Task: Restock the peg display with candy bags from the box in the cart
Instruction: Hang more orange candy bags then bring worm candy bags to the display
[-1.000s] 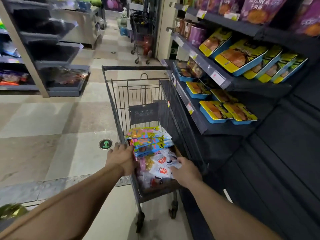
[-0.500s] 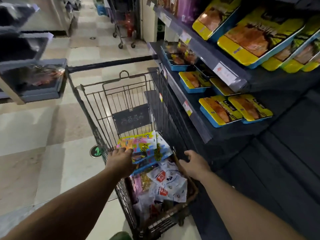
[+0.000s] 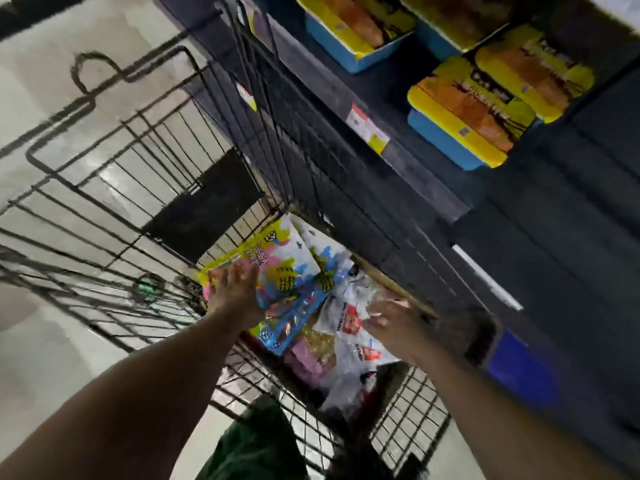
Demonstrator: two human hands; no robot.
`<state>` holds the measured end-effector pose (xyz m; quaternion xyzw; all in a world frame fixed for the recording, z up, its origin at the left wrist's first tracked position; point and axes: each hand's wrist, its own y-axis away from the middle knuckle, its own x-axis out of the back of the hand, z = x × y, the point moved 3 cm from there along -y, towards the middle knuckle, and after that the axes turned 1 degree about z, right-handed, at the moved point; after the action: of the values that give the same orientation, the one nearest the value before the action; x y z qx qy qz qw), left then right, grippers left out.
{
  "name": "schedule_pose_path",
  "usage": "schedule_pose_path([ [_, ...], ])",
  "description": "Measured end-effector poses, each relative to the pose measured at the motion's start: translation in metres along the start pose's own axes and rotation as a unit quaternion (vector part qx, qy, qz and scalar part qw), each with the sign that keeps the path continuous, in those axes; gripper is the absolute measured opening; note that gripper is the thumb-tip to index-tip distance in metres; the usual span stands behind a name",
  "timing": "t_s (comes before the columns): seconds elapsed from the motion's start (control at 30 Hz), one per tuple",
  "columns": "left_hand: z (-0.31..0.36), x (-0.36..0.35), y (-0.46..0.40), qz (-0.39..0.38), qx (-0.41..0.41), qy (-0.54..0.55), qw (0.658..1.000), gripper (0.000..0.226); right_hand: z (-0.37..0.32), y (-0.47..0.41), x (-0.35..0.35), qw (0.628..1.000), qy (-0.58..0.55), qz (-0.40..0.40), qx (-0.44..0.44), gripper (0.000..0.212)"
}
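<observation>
A black wire cart (image 3: 114, 188) stands below me, holding a brown box (image 3: 393, 286) full of candy bags. Colourful bags (image 3: 294, 268) in yellow, pink and blue lie on top at the far side. White bags with red labels (image 3: 349, 329) lie nearer. My left hand (image 3: 235, 292) rests flat on the colourful bags with its fingers stretched out. My right hand (image 3: 393, 325) reaches over the white bags near the box's right edge; motion blur hides its fingertips. No peg display is in view.
A dark shelf unit (image 3: 415, 188) runs close along the cart's right side, carrying yellow-and-blue trays (image 3: 460, 123) and price tags (image 3: 367, 129). Pale tiled floor (image 3: 52, 341) lies to the left. My green trouser leg (image 3: 252, 445) shows below the cart.
I have leaned in over the cart, so it fills the view. My right hand moved from the box's edge onto the white bags. My left hand slid further onto the colourful bags.
</observation>
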<state>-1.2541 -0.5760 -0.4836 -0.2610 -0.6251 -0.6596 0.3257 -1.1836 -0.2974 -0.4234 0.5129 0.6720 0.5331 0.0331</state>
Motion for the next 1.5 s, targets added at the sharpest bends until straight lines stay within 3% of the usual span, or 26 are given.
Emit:
schedule_pose_path([
  [0.13,-0.011,-0.028,-0.029,-0.045,-0.034,-0.043,0.997,0.102,-0.013,-0.017,-0.031,0.998,-0.020,-0.027,-0.045,0.042],
  [0.23,-0.010,-0.031,-0.032,-0.017,-0.079,-0.064,0.995,0.088,-0.016,-0.032,-0.045,0.987,-0.127,-0.020,-0.095,0.041],
  [0.37,0.007,-0.012,-0.027,0.037,-0.181,-0.100,0.978,0.048,-0.025,-0.052,-0.055,0.939,-0.306,0.007,-0.159,0.054],
  [0.47,0.033,0.001,-0.009,-0.004,-0.243,-0.141,0.960,0.048,-0.038,-0.066,-0.069,0.876,-0.441,-0.016,-0.194,0.071],
  [0.57,0.065,0.007,0.015,-0.011,-0.300,-0.157,0.941,0.051,-0.040,-0.082,-0.077,0.814,-0.533,0.079,-0.214,0.063],
  [0.63,0.075,0.007,0.018,-0.025,-0.324,-0.126,0.937,0.055,-0.032,-0.083,-0.071,0.811,-0.507,0.165,-0.239,0.050],
  [0.73,0.069,0.011,-0.019,-0.052,-0.245,0.050,0.967,0.062,-0.010,-0.071,-0.054,0.838,-0.442,0.189,-0.258,0.035],
  [0.8,0.052,0.014,-0.063,0.006,-0.140,0.145,0.979,0.064,0.009,-0.062,-0.044,0.855,-0.408,0.185,-0.262,0.025],
  [0.93,0.033,0.008,-0.119,0.019,0.001,0.257,0.966,0.073,0.032,-0.041,-0.034,0.858,-0.405,0.189,-0.253,0.013],
  [1.07,0.036,0.004,-0.133,0.005,0.007,0.141,0.990,0.100,0.039,-0.029,-0.046,0.841,-0.429,0.196,-0.266,0.018],
  [1.17,0.035,0.010,-0.134,-0.005,0.027,0.061,0.998,0.098,0.038,-0.025,-0.059,0.826,-0.447,0.198,-0.280,0.030],
  [1.37,0.039,0.009,-0.118,-0.016,-0.004,0.221,0.975,0.099,0.039,-0.015,-0.064,0.798,-0.499,0.203,-0.269,0.053],
  [1.43,0.041,0.010,-0.098,0.000,-0.010,0.216,0.976,0.086,0.057,-0.009,-0.068,0.792,-0.516,0.206,-0.255,0.068],
  [1.5,0.043,0.015,-0.079,0.021,-0.020,0.194,0.981,0.072,0.065,0.006,-0.061,0.788,-0.517,0.221,-0.250,0.066],
])
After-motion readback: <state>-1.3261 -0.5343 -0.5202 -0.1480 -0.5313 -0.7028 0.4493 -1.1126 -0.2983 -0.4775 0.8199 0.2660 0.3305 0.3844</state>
